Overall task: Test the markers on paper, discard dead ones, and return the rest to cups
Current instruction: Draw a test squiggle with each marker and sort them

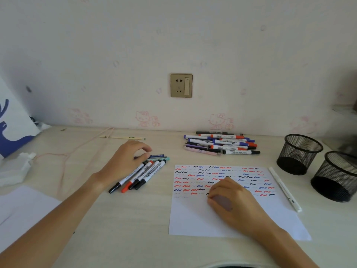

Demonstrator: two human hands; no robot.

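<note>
- Pale wood desk [135,219] against a wall papered with faint pink cartoon figures; a brass-coloured socket [181,85] sits high above both hands.
- Right hand [231,200] rests on the paper [202,219], its fingers [213,197] curled inward at the end of the lowest row of squiggles. They seem to pinch a marker, but no barrel or tip shows, so what they hold cannot be told.
- Left hand [125,161] arches over the near group of markers [143,175], fingers [144,149] bent and lightly parted, thumb and fingertips closing on the upper ends of the barrels; whether one is already pinched is unclear.
- To test well: steady the sheet under the right palm, draw one short wave in the blank space below the last row, and judge the line at once. Faint grey means dead, solid colour means keep.
- With the left, lift a single barrel by its end so the others do not roll.
- Beyond the left fingers, farther back, lies the far pile of markers [220,144], neatly heaped near the wall.
- Right of the writing fingers, a white pen [284,188] lies along the paper's edge; past it stand two black mesh cups [299,153], their insides too dark to read.
- No discard bin is in view.
- At the left edge, a white-and-blue board [13,132] and a white lump [15,169] are cut off or blurred.
</note>
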